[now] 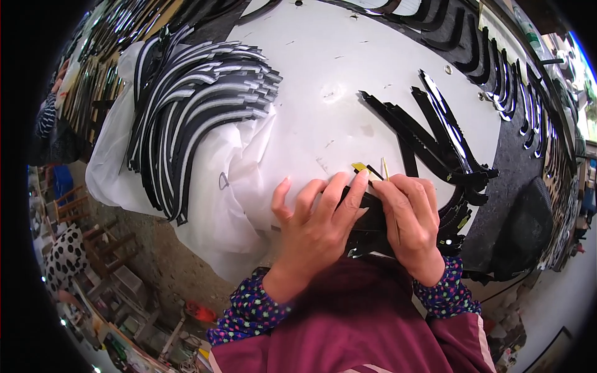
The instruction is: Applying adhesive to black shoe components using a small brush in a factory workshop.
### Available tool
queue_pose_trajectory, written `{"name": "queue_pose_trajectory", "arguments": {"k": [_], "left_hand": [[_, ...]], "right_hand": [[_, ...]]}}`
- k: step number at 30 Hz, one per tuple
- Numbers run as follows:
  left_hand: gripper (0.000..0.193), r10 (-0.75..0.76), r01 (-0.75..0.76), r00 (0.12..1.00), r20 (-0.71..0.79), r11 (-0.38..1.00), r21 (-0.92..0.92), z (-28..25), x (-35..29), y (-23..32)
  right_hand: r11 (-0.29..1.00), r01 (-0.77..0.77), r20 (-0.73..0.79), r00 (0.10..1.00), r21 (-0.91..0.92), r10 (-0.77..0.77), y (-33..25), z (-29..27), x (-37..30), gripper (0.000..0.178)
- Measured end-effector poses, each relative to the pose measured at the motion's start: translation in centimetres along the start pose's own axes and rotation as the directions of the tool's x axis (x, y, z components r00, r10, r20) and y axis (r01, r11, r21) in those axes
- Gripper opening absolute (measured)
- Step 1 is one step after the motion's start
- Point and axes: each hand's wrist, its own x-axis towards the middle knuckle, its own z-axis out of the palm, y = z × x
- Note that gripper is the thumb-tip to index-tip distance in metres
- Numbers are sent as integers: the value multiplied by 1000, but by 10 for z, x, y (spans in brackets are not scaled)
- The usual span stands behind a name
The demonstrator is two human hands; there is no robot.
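- Presently the dark piece (372,212) lies between the two hands, by the left hand's (318,214) thumb and index finger; whether that hand grips it or only steadies it, I cannot tell.
- Right hand (411,214) pinches a thin yellowish stick (385,168), its tip pointing away from the body.
- Just ahead of the left fingertips sits a small yellow patch (360,166).
- Left of the hands, white sheeting (233,205) on the desk (311,56) bears a looped dark mark, not legible as writing.
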Motion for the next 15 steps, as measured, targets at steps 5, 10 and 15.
{"name": "queue_pose_trajectory", "arguments": {"k": [5, 10, 15], "left_hand": [[41, 3, -3, 1000, -2, 1000, 5, -1, -1, 0], [39, 6, -6, 1000, 3, 1000, 16, 0, 0, 1], [39, 6, -6, 1000, -2, 1000, 16, 0, -1, 0]], "right_hand": [[1000, -2, -15, 1000, -11, 2, 0, 2, -2, 32], [1000, 0, -12, 1000, -7, 0, 2, 2, -4, 34], [1000, -3, -6, 1000, -9, 3, 1, 2, -4, 34]]}}
